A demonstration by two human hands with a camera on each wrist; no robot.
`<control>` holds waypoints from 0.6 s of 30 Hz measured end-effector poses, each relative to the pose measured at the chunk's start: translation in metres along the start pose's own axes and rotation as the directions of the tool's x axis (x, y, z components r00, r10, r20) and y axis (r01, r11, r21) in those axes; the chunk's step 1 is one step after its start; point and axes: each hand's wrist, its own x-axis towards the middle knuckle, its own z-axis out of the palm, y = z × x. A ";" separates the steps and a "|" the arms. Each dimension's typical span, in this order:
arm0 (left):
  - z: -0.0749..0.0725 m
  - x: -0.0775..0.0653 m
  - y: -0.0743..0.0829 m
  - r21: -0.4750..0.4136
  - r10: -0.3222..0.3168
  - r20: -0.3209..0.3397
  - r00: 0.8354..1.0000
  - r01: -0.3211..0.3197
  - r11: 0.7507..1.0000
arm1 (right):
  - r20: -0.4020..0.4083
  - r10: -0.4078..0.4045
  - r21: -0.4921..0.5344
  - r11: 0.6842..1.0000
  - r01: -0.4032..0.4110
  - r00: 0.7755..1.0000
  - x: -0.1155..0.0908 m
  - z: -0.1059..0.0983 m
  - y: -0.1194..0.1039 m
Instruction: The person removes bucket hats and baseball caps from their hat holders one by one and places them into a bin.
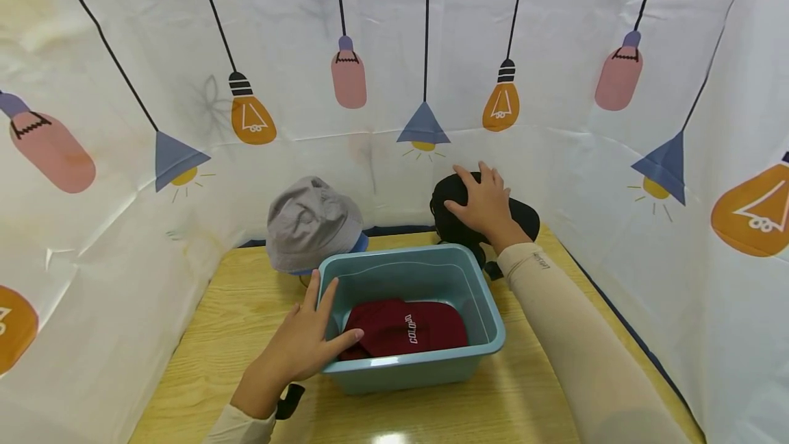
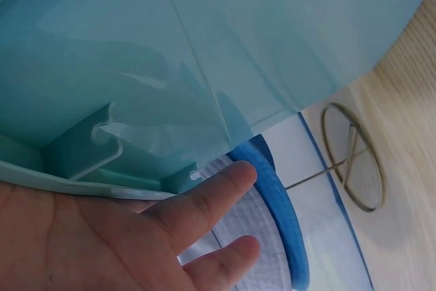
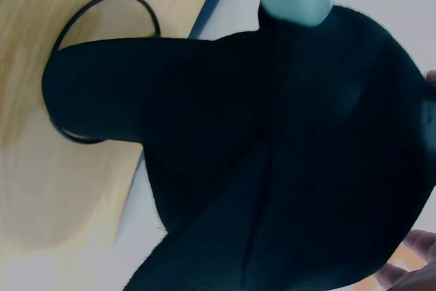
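My left hand [image 1: 303, 341] rests at the left rim of a blue-green plastic basin [image 1: 425, 359], thumb over the near corner and fingers spread along the side. Inside the basin lies a dark red cap [image 1: 425, 329] with white lettering on it. In the left wrist view the palm is against the basin's rim [image 2: 82, 187]. My right hand [image 1: 487, 204] touches the top of a black hat [image 1: 453, 214] behind the basin, its fingers spread over the crown. An ear flap [image 3: 102, 90] hangs from that hat in the right wrist view.
A grey bucket hat [image 1: 311, 225] with a blue underside sits at the back left, above a wire stand base [image 2: 354, 158]. Everything stands on a wood-grain table [image 1: 203, 362]. White sheeting [image 1: 382, 177] printed with lamps encloses the back and sides.
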 end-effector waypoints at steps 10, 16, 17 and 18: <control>0.000 0.000 0.000 -0.015 -0.010 0.013 1.000 0.011 1.000 | 0.091 0.103 0.084 0.990 -0.110 0.991 -0.004 0.002 0.011; 0.000 0.000 0.000 -0.008 -0.015 0.019 1.000 0.015 1.000 | 0.118 0.111 0.093 0.988 -0.122 0.987 -0.004 0.004 0.015; 0.000 0.000 0.000 -0.006 -0.016 0.019 1.000 0.016 1.000 | 0.118 0.108 0.093 0.988 -0.119 0.987 -0.004 0.004 0.015; -0.001 0.000 0.000 -0.005 -0.017 0.020 1.000 0.017 1.000 | 0.119 0.105 0.091 0.989 -0.116 0.987 -0.004 0.004 0.016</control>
